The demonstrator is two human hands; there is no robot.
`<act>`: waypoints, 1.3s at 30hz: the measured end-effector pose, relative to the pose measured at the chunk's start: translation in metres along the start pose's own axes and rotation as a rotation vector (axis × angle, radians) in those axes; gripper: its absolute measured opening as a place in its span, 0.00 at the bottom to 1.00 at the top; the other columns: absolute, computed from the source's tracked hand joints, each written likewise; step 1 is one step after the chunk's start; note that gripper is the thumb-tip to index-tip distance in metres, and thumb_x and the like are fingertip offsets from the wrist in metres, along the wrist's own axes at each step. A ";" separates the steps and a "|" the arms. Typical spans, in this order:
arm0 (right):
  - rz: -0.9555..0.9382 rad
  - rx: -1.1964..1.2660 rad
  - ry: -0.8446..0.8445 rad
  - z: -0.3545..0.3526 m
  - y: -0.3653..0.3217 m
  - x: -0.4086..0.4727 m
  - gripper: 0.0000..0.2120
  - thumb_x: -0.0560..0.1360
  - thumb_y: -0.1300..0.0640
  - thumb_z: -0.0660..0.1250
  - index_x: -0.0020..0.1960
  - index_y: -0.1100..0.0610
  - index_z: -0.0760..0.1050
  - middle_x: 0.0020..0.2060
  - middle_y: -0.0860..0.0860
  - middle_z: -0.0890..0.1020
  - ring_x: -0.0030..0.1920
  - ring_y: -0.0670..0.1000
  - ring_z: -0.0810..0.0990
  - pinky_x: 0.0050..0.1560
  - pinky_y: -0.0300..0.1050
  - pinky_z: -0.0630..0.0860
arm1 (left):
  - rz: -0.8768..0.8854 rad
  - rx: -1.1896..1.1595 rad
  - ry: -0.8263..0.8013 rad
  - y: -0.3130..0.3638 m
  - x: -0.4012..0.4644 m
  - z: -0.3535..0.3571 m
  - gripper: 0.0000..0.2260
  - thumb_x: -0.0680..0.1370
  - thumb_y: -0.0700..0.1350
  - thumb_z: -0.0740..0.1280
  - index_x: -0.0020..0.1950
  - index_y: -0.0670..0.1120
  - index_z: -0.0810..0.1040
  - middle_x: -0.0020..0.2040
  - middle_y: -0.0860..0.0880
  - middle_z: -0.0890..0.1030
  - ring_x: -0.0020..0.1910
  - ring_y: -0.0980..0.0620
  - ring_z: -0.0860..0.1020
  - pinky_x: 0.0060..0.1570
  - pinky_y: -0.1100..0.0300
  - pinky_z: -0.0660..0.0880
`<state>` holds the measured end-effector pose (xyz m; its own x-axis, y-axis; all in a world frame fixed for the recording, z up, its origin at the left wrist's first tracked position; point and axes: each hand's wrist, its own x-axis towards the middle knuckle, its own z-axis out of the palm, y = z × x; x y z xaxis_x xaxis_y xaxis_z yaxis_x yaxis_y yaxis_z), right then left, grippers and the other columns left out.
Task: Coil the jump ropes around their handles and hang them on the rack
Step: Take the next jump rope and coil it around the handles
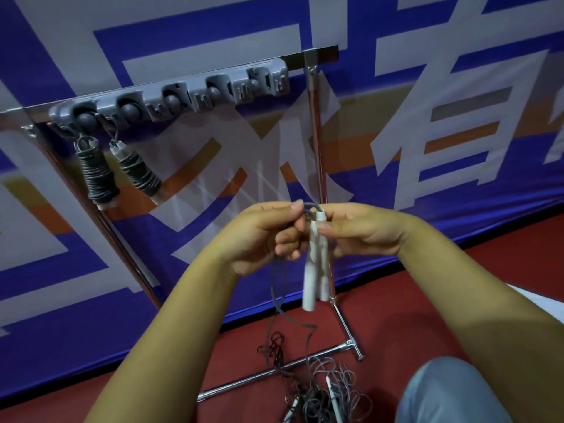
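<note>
Two white jump-rope handles (317,270) hang side by side in front of me, tops up. My right hand (357,230) pinches their upper ends. My left hand (262,236) grips the dark rope (276,288) right beside the handle tops; the rope drops from it in loose strands to the floor. On the grey hook rack (183,96) at upper left hang two coiled jump ropes (97,175), (140,175), side by side at its left end. Its other hooks are bare.
A tangled pile of loose ropes with white handles (320,389) lies on the red floor by the rack's chrome foot bar (274,374). A chrome upright (317,148) stands behind my hands. A blue banner wall is behind. My knee (451,392) is at lower right.
</note>
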<state>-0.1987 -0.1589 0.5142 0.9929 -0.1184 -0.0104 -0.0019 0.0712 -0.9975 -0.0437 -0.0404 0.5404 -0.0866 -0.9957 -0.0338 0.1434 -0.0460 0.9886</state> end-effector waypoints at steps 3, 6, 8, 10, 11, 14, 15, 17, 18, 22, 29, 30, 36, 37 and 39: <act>-0.135 -0.224 0.273 0.015 0.006 0.004 0.14 0.73 0.60 0.69 0.56 0.50 0.73 0.54 0.54 0.80 0.59 0.53 0.79 0.63 0.55 0.74 | -0.007 0.051 0.087 0.013 -0.003 0.006 0.11 0.77 0.46 0.61 0.39 0.40 0.74 0.23 0.50 0.67 0.22 0.55 0.67 0.30 0.61 0.74; -0.192 -0.321 0.542 0.030 0.019 0.015 0.17 0.67 0.54 0.70 0.54 0.43 0.71 0.50 0.49 0.82 0.55 0.51 0.80 0.59 0.60 0.76 | -0.032 0.098 0.110 0.019 -0.004 0.011 0.11 0.78 0.45 0.60 0.41 0.39 0.74 0.24 0.49 0.69 0.23 0.54 0.70 0.30 0.60 0.75; -0.233 -0.258 0.606 0.036 0.031 0.022 0.13 0.67 0.50 0.68 0.49 0.38 0.73 0.45 0.44 0.82 0.52 0.50 0.81 0.58 0.61 0.76 | -0.061 0.128 0.108 0.019 -0.004 0.013 0.11 0.79 0.44 0.60 0.43 0.39 0.76 0.26 0.48 0.71 0.25 0.53 0.72 0.32 0.58 0.77; -0.233 -0.203 0.663 0.041 0.039 0.028 0.10 0.71 0.53 0.67 0.45 0.38 0.73 0.43 0.43 0.80 0.50 0.49 0.79 0.58 0.62 0.75 | -0.092 0.122 0.126 0.018 -0.005 0.012 0.12 0.81 0.44 0.59 0.46 0.38 0.77 0.28 0.47 0.73 0.27 0.53 0.74 0.34 0.58 0.78; -0.221 -0.207 0.689 0.043 0.040 0.030 0.10 0.73 0.55 0.65 0.46 0.39 0.72 0.43 0.44 0.80 0.50 0.49 0.79 0.58 0.62 0.75 | -0.102 0.101 0.140 0.017 -0.005 0.011 0.12 0.81 0.44 0.59 0.47 0.38 0.77 0.28 0.47 0.73 0.28 0.53 0.74 0.34 0.58 0.78; -0.175 -0.262 0.737 0.050 0.042 0.039 0.06 0.78 0.56 0.61 0.48 0.44 0.70 0.45 0.49 0.78 0.47 0.50 0.78 0.54 0.62 0.76 | -0.109 0.018 0.153 0.014 -0.007 0.007 0.11 0.81 0.42 0.58 0.49 0.37 0.76 0.29 0.47 0.74 0.29 0.53 0.75 0.34 0.59 0.78; -0.166 -0.280 0.755 0.052 0.041 0.041 0.06 0.79 0.57 0.59 0.48 0.47 0.69 0.43 0.50 0.77 0.45 0.50 0.77 0.51 0.60 0.76 | -0.108 -0.004 0.154 0.013 -0.008 0.007 0.11 0.81 0.42 0.58 0.49 0.37 0.76 0.29 0.47 0.74 0.29 0.53 0.76 0.34 0.59 0.78; -0.199 -0.226 0.739 0.055 0.039 0.043 0.08 0.80 0.63 0.58 0.48 0.50 0.69 0.40 0.47 0.75 0.41 0.46 0.74 0.44 0.49 0.75 | -0.101 -0.029 0.157 0.013 -0.008 0.006 0.10 0.80 0.42 0.59 0.49 0.36 0.76 0.29 0.47 0.75 0.29 0.53 0.77 0.34 0.58 0.79; -0.222 -0.155 0.703 0.056 0.038 0.044 0.10 0.80 0.65 0.57 0.49 0.51 0.69 0.38 0.45 0.74 0.39 0.42 0.74 0.42 0.41 0.74 | -0.095 -0.033 0.156 0.013 -0.008 0.006 0.10 0.80 0.41 0.59 0.50 0.36 0.76 0.30 0.47 0.75 0.30 0.53 0.77 0.34 0.58 0.80; -0.224 0.082 0.553 0.057 0.030 0.038 0.12 0.79 0.69 0.56 0.45 0.55 0.72 0.28 0.41 0.76 0.31 0.38 0.75 0.42 0.35 0.74 | -0.094 -0.013 0.156 0.012 -0.008 0.003 0.11 0.80 0.41 0.60 0.52 0.35 0.76 0.31 0.46 0.76 0.31 0.52 0.78 0.35 0.57 0.80; -0.211 0.276 0.520 0.045 0.016 0.017 0.06 0.79 0.61 0.62 0.45 0.59 0.75 0.36 0.53 0.80 0.41 0.52 0.80 0.52 0.58 0.75 | -0.105 0.075 0.151 -0.005 -0.022 -0.009 0.09 0.74 0.47 0.65 0.43 0.41 0.79 0.28 0.48 0.73 0.27 0.53 0.74 0.33 0.59 0.78; -0.211 0.345 0.537 0.041 0.013 0.013 0.07 0.79 0.61 0.61 0.43 0.58 0.75 0.34 0.51 0.79 0.39 0.50 0.79 0.53 0.60 0.75 | -0.112 0.059 0.149 -0.010 -0.026 -0.011 0.10 0.75 0.47 0.65 0.40 0.42 0.79 0.27 0.49 0.71 0.25 0.54 0.72 0.31 0.60 0.76; -0.257 0.512 0.586 0.029 0.002 0.007 0.06 0.79 0.61 0.60 0.44 0.57 0.74 0.32 0.49 0.79 0.36 0.46 0.80 0.52 0.63 0.76 | -0.108 -0.298 0.123 -0.034 -0.042 -0.007 0.09 0.74 0.48 0.66 0.38 0.43 0.77 0.26 0.52 0.64 0.21 0.60 0.61 0.21 0.67 0.65; -0.260 0.527 0.581 0.030 0.002 0.008 0.06 0.79 0.61 0.61 0.44 0.57 0.73 0.32 0.49 0.79 0.36 0.46 0.80 0.53 0.63 0.76 | -0.090 -0.356 0.100 -0.037 -0.043 -0.006 0.08 0.73 0.47 0.69 0.39 0.43 0.77 0.26 0.52 0.65 0.21 0.61 0.62 0.21 0.68 0.65; -0.261 0.560 0.578 0.031 0.000 0.009 0.06 0.79 0.60 0.60 0.44 0.57 0.73 0.33 0.49 0.78 0.36 0.46 0.80 0.53 0.63 0.76 | -0.060 -0.462 0.055 -0.040 -0.045 -0.007 0.09 0.70 0.45 0.75 0.40 0.42 0.77 0.27 0.52 0.67 0.21 0.61 0.64 0.21 0.68 0.67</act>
<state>-0.1857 -0.1293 0.5160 0.7359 -0.6764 0.0289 0.4296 0.4335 -0.7922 -0.0392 0.0055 0.5014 -0.0573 -0.9924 -0.1088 0.5651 -0.1221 0.8160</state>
